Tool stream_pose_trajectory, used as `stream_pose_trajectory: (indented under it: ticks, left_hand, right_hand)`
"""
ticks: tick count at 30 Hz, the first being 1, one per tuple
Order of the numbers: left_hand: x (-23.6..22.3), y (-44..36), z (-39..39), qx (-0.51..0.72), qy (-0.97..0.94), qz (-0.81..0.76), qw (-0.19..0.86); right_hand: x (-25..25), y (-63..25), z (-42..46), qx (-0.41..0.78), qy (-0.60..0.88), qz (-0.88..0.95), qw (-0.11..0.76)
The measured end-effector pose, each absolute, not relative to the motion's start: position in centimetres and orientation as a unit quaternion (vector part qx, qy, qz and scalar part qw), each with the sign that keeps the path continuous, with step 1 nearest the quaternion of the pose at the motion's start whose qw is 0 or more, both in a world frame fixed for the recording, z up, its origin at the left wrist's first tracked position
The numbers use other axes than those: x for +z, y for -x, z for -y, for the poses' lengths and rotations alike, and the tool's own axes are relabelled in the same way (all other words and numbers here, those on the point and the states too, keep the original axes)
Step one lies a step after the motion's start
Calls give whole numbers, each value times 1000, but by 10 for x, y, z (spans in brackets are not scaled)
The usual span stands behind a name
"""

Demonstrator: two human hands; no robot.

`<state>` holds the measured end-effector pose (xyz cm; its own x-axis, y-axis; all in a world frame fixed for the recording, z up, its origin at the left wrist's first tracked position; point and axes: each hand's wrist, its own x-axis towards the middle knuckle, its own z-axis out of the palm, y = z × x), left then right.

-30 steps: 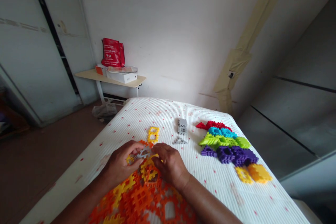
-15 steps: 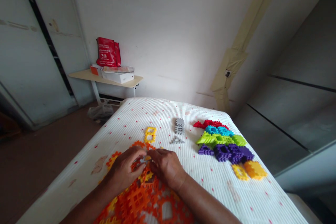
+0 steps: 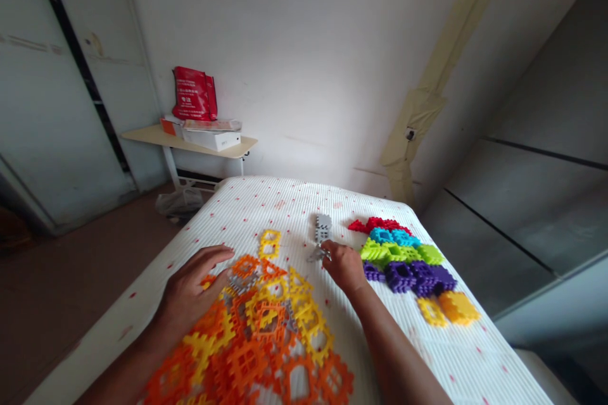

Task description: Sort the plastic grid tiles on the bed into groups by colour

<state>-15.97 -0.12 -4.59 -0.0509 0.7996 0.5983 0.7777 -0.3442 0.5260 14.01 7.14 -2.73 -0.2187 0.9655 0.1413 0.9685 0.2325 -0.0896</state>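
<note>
My right hand (image 3: pixel 342 264) is closed in a pinch on a grey toothed building piece (image 3: pixel 326 254), low over the bed beside another grey piece; the fingers partly cover both. Just beyond stand the stacked grey square pieces (image 3: pixel 323 225). My left hand (image 3: pixel 197 275) is open, fingers apart and nothing in them, at the left edge of the loose pile. That pile of orange pieces (image 3: pixel 247 362) also holds yellow pieces (image 3: pixel 311 323) and a few grey ones (image 3: pixel 243 283). A yellow window-shaped piece (image 3: pixel 270 243) lies at the pile's far edge.
Right of my hand, pieces are grouped by colour: red (image 3: pixel 382 225), blue (image 3: pixel 394 236), green (image 3: pixel 403 253), purple (image 3: pixel 413 275) and yellow-orange (image 3: pixel 458 308). All lie on a white dotted bed cover (image 3: pixel 237 212). A side table (image 3: pixel 156 134) with boxes and a red bag (image 3: pixel 194 93) stands behind.
My hands have parted from over the pile. The right hand moved right and forward to the grey pieces with a small grey piece; the left drew back left and opened.
</note>
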Motion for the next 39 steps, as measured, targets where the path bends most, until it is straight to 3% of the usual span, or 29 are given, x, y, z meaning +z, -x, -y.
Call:
stream_pose_trajectory:
  ticks: [39]
  left_hand:
    - [-60, 184, -6, 448, -655, -607, 38]
  right_hand:
    - [-49, -136, -81, -38, 612, 787, 68]
